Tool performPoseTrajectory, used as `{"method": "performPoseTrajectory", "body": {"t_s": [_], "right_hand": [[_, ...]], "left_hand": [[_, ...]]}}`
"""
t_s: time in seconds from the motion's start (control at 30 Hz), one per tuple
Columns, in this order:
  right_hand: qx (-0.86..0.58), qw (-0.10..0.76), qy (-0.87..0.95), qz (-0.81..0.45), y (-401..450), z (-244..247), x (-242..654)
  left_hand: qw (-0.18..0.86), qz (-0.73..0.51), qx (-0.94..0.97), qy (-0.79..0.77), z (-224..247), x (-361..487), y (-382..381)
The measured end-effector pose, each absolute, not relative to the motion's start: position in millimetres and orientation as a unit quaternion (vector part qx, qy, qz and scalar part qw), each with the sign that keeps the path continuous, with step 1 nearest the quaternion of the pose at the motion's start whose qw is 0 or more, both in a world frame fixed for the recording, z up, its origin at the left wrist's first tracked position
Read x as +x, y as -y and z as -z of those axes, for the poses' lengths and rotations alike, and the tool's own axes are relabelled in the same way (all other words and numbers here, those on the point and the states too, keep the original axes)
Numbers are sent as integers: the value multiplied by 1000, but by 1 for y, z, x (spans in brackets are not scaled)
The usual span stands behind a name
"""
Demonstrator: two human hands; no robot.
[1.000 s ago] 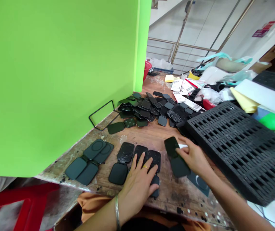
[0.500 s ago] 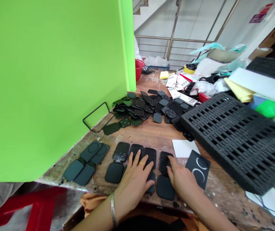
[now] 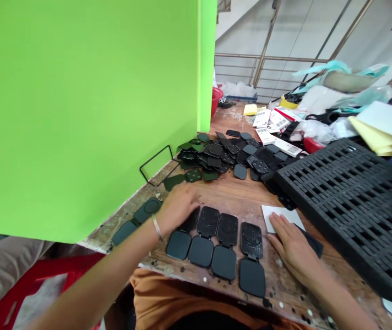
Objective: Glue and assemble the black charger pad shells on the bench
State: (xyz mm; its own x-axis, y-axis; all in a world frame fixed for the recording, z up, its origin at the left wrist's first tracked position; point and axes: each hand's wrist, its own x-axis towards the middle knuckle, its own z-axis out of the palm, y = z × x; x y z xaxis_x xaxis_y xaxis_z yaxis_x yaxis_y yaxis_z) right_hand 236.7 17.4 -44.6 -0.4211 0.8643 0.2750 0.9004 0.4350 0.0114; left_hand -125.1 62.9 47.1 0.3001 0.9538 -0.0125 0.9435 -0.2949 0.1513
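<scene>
Along the front of the table lie several opened black hinged two-panel pieces, each with a ribbed upper half (image 3: 228, 229) and a smooth lower half (image 3: 224, 262). My left hand (image 3: 178, 205) hovers over or near the upper end of the leftmost of these; its fingers are smeared by motion. Under its forearm, another pair of dark panels (image 3: 148, 210) with a ring mark is partly hidden. My right hand (image 3: 291, 240) lies with fingers stretched out on a white sheet (image 3: 268, 215), covering most of a dark sheet (image 3: 311, 240) with only its edge showing.
A heap of black panels (image 3: 223, 153) lies farther back. A black slotted tray (image 3: 343, 197) stands at right, a green partition (image 3: 89, 114) at left with a thin black wire frame (image 3: 155, 166) beside it. White labels (image 3: 276, 120) and plastic bags sit behind. A red stool (image 3: 45, 284) is below.
My left hand has lifted off the hinged pieces and moved left and away from me. My right hand has left the rightmost piece for the white sheet. The view has shifted left.
</scene>
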Motion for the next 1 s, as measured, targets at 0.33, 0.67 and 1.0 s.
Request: {"method": "performPoseTrajectory", "body": {"t_s": [0.33,0.67,1.0], "right_hand": [[-548,117,828,28,26,54,316],[-582,385,610,-376,27,-29,238],[-501,373,740,-251,52,-28,247]], "left_hand": [[93,-26,687,-720,-28,-180,-145],[244,-161,740,-606,-73,-113,-83],[245,-244,825,-447,-45,1,1]]}}
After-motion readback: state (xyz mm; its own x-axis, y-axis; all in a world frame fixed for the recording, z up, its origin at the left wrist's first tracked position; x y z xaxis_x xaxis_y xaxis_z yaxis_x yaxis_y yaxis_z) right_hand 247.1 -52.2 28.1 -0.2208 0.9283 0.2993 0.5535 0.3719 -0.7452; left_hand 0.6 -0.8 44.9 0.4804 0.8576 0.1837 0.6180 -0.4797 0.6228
